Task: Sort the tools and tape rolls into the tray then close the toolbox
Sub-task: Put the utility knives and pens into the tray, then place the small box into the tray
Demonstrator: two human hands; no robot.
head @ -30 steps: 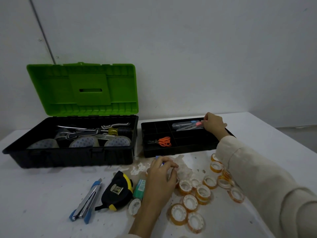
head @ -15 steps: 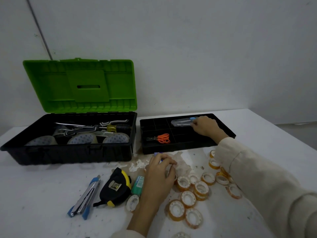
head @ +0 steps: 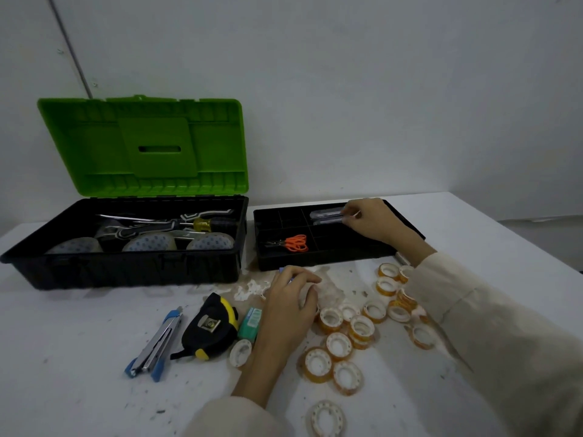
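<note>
Tray, location?

On the white table, under the right hand and just beyond the left hand. It is black, shallow and divided into compartments.

Contents?

Grey cutters lie in a rear compartment, at the right hand's fingertips. Orange-handled scissors lie in a front compartment, left of that hand and nearer the person.

Right hand, state?

The fingers are curled, with thumb and fingertips pinching the right end of the grey cutters.

Left hand?

It is down on the table with the fingers curled inward. A small blue object shows at the fingertips. Whether it is gripped cannot be told.

Legible markings?

The teal packet, just left of the left hand, carries print too blurred to read. The same goes for the metal plate on the black-and-yellow tape measure, next along to the left.

Other items noted?

Small amber tape rolls with white cores are scattered right of the left hand, some reaching under the right sleeve. A blue-ended knife lies left of the tape measure. The toolbox sits well left of both hands, with a black base and its green lid standing open. Inside it are large tape rolls and a yellow-collared screwdriver.
</note>
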